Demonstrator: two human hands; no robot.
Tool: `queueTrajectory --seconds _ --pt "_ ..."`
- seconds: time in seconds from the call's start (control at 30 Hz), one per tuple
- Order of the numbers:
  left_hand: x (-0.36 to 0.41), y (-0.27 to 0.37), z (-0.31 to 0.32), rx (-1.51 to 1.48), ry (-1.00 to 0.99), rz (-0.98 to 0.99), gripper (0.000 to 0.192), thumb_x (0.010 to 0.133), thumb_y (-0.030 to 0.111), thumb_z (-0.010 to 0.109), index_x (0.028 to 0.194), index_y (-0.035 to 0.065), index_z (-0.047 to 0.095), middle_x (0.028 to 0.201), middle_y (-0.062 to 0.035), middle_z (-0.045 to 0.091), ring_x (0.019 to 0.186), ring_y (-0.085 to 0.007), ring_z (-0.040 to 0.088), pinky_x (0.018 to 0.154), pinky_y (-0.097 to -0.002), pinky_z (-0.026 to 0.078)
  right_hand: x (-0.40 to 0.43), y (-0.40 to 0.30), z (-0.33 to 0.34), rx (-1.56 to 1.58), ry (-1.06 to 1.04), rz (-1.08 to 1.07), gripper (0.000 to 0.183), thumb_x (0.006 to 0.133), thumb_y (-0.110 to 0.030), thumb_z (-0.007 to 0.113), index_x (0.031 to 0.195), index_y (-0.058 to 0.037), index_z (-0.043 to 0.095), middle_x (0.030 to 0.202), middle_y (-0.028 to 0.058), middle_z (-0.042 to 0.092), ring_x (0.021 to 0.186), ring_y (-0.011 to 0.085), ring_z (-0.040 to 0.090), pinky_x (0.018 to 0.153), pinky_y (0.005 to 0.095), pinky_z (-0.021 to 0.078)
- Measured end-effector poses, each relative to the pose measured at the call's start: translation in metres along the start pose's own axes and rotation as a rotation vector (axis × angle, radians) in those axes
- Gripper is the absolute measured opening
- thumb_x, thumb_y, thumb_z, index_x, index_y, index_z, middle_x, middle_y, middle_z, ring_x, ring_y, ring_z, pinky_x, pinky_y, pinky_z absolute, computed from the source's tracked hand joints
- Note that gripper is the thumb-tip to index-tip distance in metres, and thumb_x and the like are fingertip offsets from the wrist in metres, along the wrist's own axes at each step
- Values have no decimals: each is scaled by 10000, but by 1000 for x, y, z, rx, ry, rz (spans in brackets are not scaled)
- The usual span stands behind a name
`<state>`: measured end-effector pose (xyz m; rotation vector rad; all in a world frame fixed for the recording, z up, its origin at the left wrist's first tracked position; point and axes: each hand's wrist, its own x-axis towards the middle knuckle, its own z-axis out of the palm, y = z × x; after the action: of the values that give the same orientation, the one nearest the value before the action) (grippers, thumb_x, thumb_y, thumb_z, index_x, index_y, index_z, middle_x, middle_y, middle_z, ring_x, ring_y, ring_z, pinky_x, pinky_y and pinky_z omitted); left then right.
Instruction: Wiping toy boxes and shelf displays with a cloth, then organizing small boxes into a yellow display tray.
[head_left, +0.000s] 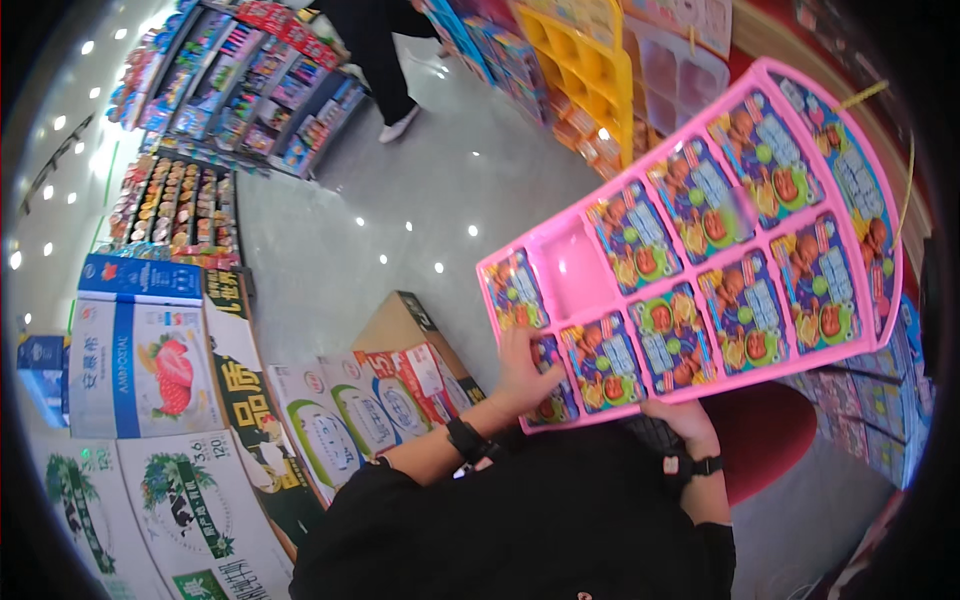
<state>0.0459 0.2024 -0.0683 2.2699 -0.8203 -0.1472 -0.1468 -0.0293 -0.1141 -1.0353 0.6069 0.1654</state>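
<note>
A pink plastic display tray (577, 266) lies tilted in front of me, with two rows of compartments. Most of these hold purple cartoon-printed packets (742, 311); one upper compartment near the left end shows its bare pink bottom. My left hand (529, 375) is at the lower left corner, its thumb and fingers around a partly covered packet (555, 405) in its compartment. At the tray's lower edge, my right hand (682, 420) grips the rim, its fingers hidden underneath. A printed header card (847, 169) with yellow ties forms the tray's right end.
Milk cartons (180, 495) and a strawberry-printed box (142, 367) stand stacked at left. Goods shelves (240, 90) rise beyond the tiled floor (360, 225), where a person's leg (375, 60) shows. A yellow compartment rack (574, 56) stands beyond the tray. Something red (765, 442) is beside my right arm.
</note>
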Motion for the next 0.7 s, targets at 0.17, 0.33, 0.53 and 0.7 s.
queueTrajectory --seconds 0.17,0.33,0.53,0.7 --pt "6 6 -4 -66 -20 -75 433 669 114 738 1008 15 487 904 -104 440 796 -250 448 728 -374 403 -3 -14 4 -15 -9 77 660 730 -47 816 1319 -13 520 1275 35 579 1170 158 539 1030 330 438" --pt "4 14 -8 7 -44 -35 485 671 189 779 1036 16 511 964 -138 487 910 -314 489 819 -421 418 -2 -5 4 14 25 9 728 739 -45 804 1378 -29 457 1320 22 532 1213 147 500 1062 317 399" --pt "3 21 -10 167 -127 -10 568 680 197 786 1138 16 502 1098 -168 494 1064 -357 490 933 -441 409 -7 -5 7 26 49 19 703 755 -22 777 1382 -28 461 1321 24 537 1207 152 510 1060 324 402" --pt "6 5 -7 64 -119 46 546 668 175 759 1122 18 499 1078 -165 486 1018 -340 486 908 -419 409 -5 -2 6 36 42 40 702 749 -15 778 1378 -24 466 1317 27 542 1198 153 516 1055 328 408"
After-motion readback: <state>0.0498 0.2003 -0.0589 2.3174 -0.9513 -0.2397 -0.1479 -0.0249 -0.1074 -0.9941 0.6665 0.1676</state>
